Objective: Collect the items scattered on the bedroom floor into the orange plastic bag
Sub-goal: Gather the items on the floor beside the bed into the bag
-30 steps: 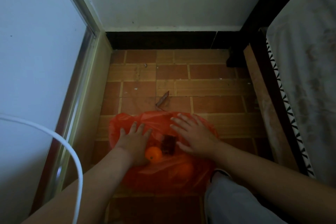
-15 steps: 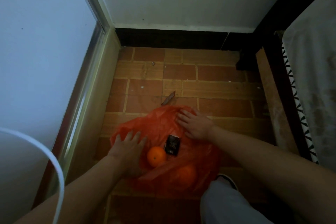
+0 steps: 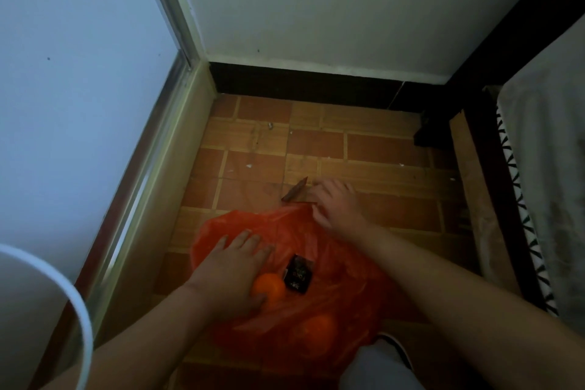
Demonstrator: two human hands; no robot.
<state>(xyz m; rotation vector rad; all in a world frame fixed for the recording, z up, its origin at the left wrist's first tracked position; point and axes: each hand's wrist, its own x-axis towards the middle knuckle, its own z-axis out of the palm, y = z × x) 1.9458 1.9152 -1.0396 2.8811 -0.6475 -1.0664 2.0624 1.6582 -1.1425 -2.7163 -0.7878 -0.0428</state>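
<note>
Bare tiled floor [image 3: 364, 149] lay open from 11 to 1 o'clock, up to the dark skirting [image 3: 300, 85]. The sliding door frame [image 3: 152, 187] closed off 9 o'clock; the bed frame [image 3: 493, 187] closed off 3 o'clock. The orange plastic bag [image 3: 285, 320] covered the centre, with a brown wrapper [image 3: 295, 194] just beyond its far edge.

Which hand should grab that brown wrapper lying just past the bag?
The right hand: it already touches the brown wrapper, while the left hand lies flat on the orange bag.
</note>
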